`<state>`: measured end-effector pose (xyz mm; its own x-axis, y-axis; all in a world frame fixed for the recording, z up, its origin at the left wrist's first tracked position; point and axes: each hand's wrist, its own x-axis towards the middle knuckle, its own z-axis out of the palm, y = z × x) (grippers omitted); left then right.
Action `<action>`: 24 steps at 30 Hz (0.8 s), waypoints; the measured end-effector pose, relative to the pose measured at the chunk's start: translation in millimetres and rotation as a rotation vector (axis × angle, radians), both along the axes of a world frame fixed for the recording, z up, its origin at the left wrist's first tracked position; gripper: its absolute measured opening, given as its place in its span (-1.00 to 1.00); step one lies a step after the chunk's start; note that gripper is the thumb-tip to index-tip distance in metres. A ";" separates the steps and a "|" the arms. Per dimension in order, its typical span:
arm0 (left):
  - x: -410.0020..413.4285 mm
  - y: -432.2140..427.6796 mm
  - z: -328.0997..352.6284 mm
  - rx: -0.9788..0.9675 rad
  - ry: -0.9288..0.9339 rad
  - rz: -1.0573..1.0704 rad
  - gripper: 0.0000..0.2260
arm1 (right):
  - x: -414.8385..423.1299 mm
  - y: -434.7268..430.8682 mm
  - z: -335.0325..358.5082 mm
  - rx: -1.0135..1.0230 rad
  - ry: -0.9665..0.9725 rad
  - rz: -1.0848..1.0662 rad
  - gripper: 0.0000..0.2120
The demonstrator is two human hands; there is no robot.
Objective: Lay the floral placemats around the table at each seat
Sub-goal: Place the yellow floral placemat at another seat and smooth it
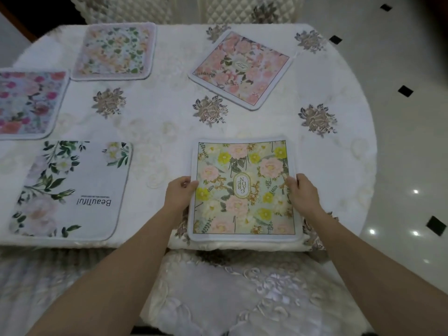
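We count five floral placemats on one round table (169, 122), which is covered with a white embroidered cloth.

1. Green placemat (243, 189) with yellow and pink flowers, at 6 o'clock, flat at the near edge. Our left hand (180, 190) pinches its left edge and our right hand (303, 192) pinches its right edge, thumbs on top.
2. White placemat (72, 190) printed "Beautiful", at 8 o'clock, lying free.
3. Blue placemat (29, 103) with red and magenta flowers, at 9 o'clock, partly out of view.
4. Pale placemat (115, 50) with peach flowers, at 11 o'clock, just beside item 3.
5. Pink placemat (242, 69), at 1 o'clock, turned at an angle.

Chairs counted: two quilted chair backs (252, 9) at 12 o'clock and one embroidered seat cushion (242, 294) at 6 o'clock, below item 1.
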<state>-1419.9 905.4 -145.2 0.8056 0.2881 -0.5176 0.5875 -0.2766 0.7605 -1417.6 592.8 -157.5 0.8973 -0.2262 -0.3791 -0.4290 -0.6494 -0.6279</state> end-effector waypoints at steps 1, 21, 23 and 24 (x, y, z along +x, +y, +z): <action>-0.1 1.8 -4.7 -0.009 0.005 0.011 -0.88 | 0.0 -1.1 -0.2 -0.003 0.000 0.002 -0.65; -8.7 2.2 -7.1 0.323 -0.095 -0.023 -0.69 | -5.3 -6.2 0.9 -0.044 0.022 -0.030 -0.70; -8.8 2.6 -6.4 0.326 -0.102 -0.034 -0.71 | -4.2 -5.8 0.3 -0.039 0.025 -0.033 -0.68; -8.5 2.5 -6.3 0.324 -0.103 -0.035 -0.72 | -3.3 -6.1 0.6 -0.040 0.027 -0.033 -0.67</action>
